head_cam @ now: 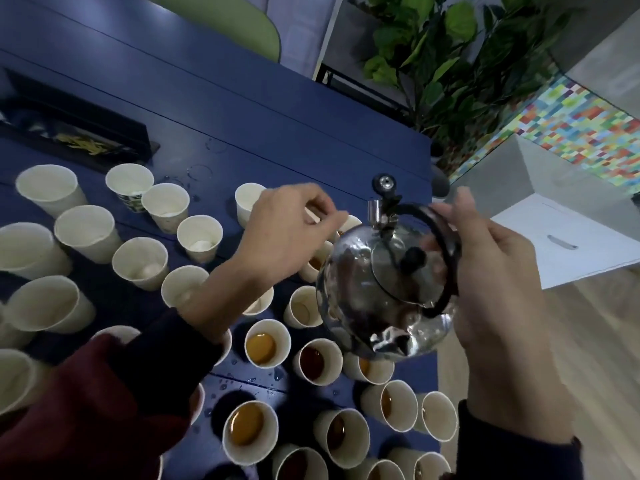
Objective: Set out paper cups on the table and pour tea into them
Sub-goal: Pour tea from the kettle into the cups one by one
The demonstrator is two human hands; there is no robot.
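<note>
Across the dark blue table (277, 133), white paper cups (86, 233) stand set out; the near right ones hold amber tea (260, 348), while the left ones look unfilled, so roughly half remains. The right hand (495, 282) grips the shiny steel kettle (363, 271) above the cups. The left hand (287, 233) curls beside its spout; whether it holds anything is unclear.

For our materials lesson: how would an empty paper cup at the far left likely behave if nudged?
The cup probably weighs little, being thin paper with nothing inside, so it may slide or tip easily. Its wall likely dents if squeezed.
</note>
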